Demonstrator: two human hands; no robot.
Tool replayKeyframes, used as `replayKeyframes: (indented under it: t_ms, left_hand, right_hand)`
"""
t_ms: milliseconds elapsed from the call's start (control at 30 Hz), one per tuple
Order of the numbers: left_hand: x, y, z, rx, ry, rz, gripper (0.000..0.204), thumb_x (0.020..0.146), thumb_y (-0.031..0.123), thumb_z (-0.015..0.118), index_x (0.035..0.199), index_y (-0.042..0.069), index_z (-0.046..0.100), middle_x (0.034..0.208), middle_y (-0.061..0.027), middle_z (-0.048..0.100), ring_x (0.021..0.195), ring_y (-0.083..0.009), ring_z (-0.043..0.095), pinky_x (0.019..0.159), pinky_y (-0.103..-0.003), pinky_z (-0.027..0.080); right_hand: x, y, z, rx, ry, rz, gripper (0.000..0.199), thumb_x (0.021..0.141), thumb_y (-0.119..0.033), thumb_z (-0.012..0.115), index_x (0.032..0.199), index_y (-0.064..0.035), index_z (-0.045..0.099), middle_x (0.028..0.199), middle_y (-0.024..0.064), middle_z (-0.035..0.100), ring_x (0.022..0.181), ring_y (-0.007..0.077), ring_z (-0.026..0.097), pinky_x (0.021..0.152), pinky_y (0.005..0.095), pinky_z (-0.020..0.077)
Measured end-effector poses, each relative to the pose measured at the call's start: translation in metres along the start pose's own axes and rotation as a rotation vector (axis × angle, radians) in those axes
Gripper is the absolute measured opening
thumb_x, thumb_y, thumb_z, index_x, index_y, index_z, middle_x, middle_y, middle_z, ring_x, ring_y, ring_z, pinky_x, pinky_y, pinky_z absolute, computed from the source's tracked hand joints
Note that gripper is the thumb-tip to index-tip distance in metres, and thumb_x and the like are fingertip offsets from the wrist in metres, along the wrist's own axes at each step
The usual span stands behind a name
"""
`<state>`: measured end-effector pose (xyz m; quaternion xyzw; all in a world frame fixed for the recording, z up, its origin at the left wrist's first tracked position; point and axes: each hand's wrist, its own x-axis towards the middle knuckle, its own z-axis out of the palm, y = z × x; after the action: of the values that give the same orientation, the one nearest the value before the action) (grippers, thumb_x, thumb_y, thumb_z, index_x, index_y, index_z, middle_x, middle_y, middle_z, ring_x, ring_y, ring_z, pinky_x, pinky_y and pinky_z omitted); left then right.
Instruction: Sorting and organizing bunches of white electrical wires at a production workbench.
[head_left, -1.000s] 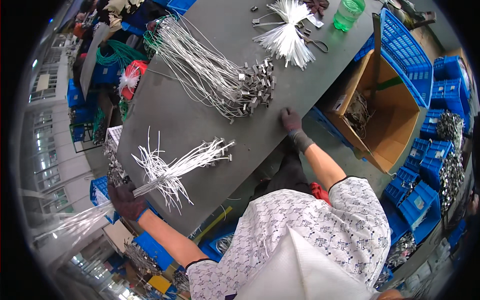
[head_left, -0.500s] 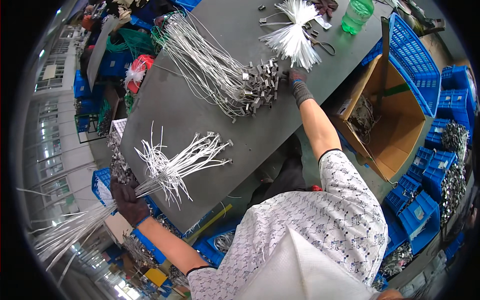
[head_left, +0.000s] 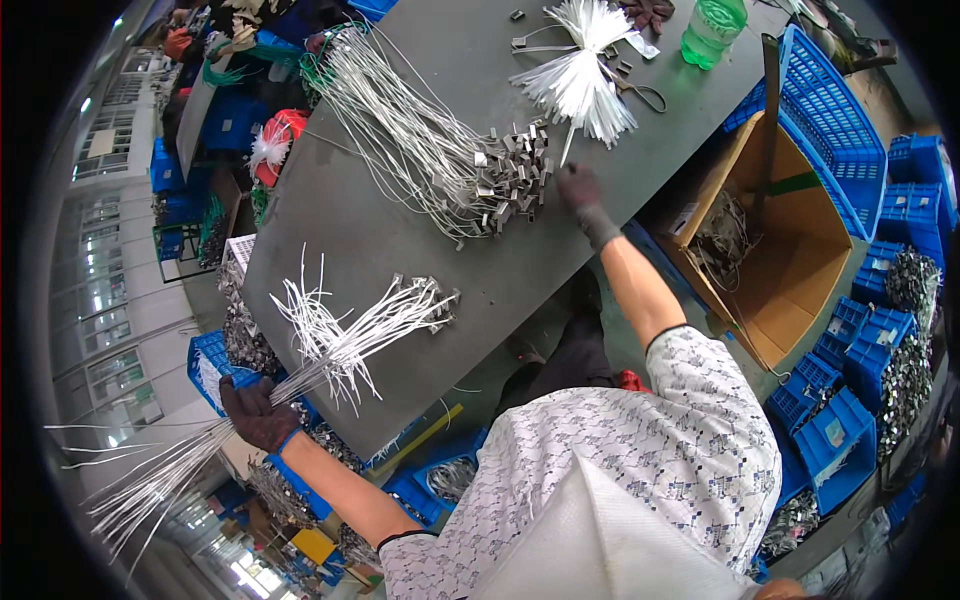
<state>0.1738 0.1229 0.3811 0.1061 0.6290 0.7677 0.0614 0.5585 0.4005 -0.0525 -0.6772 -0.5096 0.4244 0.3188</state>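
Right hand (head_left: 580, 190) now farther forward, beside white ties (head_left: 580, 80).

A green plastic bottle (head_left: 713, 28) stands at the far edge of the grey table (head_left: 400, 240), with scissors (head_left: 640, 92) lying nearby. To the right, an open cardboard box (head_left: 790, 250) sits beside a large blue crate (head_left: 835, 130), and smaller blue bins (head_left: 835, 440) of metal parts crowd the floor.

Grey table (head_left: 400, 240) bears wire bundles (head_left: 400, 130) (metal-tipped), bottle (head_left: 712, 28)
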Motion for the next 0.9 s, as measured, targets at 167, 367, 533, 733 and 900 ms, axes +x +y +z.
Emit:
replayKeyframes:
  t_ms: [167, 367, 533, 733, 900]
  left_hand:
    - [0.006, -0.002, -0.011, -0.013, -0.191, 0.028, 0.022, 0.09, 0.012, 0.063, 0.108, 0.0, 0.063, 0.057, 0.0076, 0.02, 0.049, -0.0057, 0.019, 0.058, -0.024, 0.036]
    - [-0.013, 0.023, 0.002, 0.202, -0.633, -0.036, 0.038, 0.091, 0.003, 0.052, 0.129, 0.0, 0.053, 0.072, 0.0015, 0.054, 0.065, -0.008, 0.053, 0.086, -0.031, 0.049]
    - [0.007, 0.044, -0.006, 0.665, -1.112, 0.168, 0.04, 0.082, 0.011, 0.063, 0.121, 0.004, 0.062, 0.126, -0.0105, 0.062, 0.103, -0.0198, 0.062, 0.079, -0.031, 0.055]
    - [0.014, 0.048, -0.037, 0.388, -1.29, 0.116, 0.027, 0.092, 0.015, 0.05, 0.109, 0.001, 0.066, 0.099, -0.0046, 0.068, 0.082, -0.0155, 0.064, 0.073, -0.03, 0.052]
    - [0.036, 0.085, -0.066, 0.906, -1.197, 0.647, 0.03, 0.091, 0.032, 0.056, 0.099, 0.004, 0.066, 0.082, -0.0098, 0.067, 0.081, -0.0174, 0.064, 0.076, -0.036, 0.05]
  right_hand:
    - [-0.146, 0.01, -0.014, -0.121, -0.321, -0.056, 0.033, 0.081, -0.033, 0.059, 0.099, -0.0062, 0.069, 0.088, 0.0219, 0.068, 0.085, 0.0376, 0.067, 0.076, 0.0452, 0.0517]
    - [-0.219, -0.07, -0.021, -0.179, -0.737, -0.076, 0.032, 0.078, -0.036, 0.062, 0.096, -0.01, 0.068, 0.088, 0.0166, 0.069, 0.084, 0.035, 0.066, 0.077, 0.0423, 0.0513]
    - [-0.239, -0.256, 0.013, -0.01, -0.786, -0.627, 0.025, 0.081, -0.027, 0.062, 0.093, -0.0052, 0.068, 0.084, 0.0173, 0.067, 0.077, 0.0326, 0.064, 0.073, 0.0406, 0.0504]
    - [-0.366, -0.398, 0.024, 0.485, -1.02, -0.665, 0.019, 0.089, -0.02, 0.061, 0.089, -0.0021, 0.067, 0.067, 0.0042, 0.061, 0.062, 0.0099, 0.056, 0.057, 0.0277, 0.0449]
    - [-0.46, -0.383, 0.035, 0.558, -1.264, -0.489, 0.013, 0.088, -0.015, 0.066, 0.079, -0.0057, 0.063, 0.063, -0.0029, 0.054, 0.053, 0.0031, 0.047, 0.047, 0.0237, 0.0372]
